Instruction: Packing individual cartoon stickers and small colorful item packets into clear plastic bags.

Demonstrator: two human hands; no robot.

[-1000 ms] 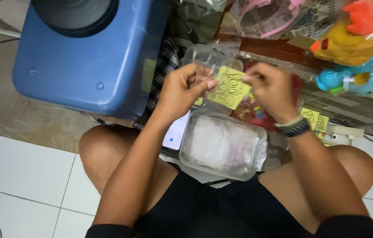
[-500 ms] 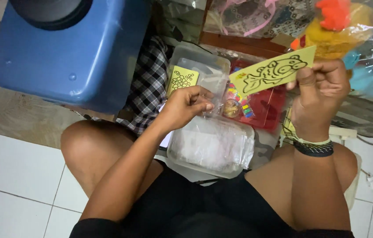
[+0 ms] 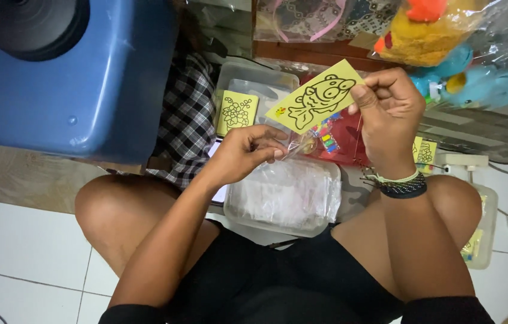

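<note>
up high, right hand [image 3: 389, 114] pinching yellow fish card [image 3: 316, 102], left hand [image 3: 248, 151] gripping clear plastic sleeve [image 3: 297, 144]

white floor tiles [image 3: 20, 252] are seen at the lower left; a brown mat [image 3: 20, 180] is laid beside them; a large blue plastic tub [image 3: 86, 90] is set above; even daylight is cast throughout.

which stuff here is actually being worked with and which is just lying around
In hand:
- right hand holds up a yellow fish card
- left hand pinches a clear plastic sleeve
- clear tub of sleeves on the lap

Lying about:
- yellow flower card
- blue container
- checked cloth
- bagged plush toys
</note>
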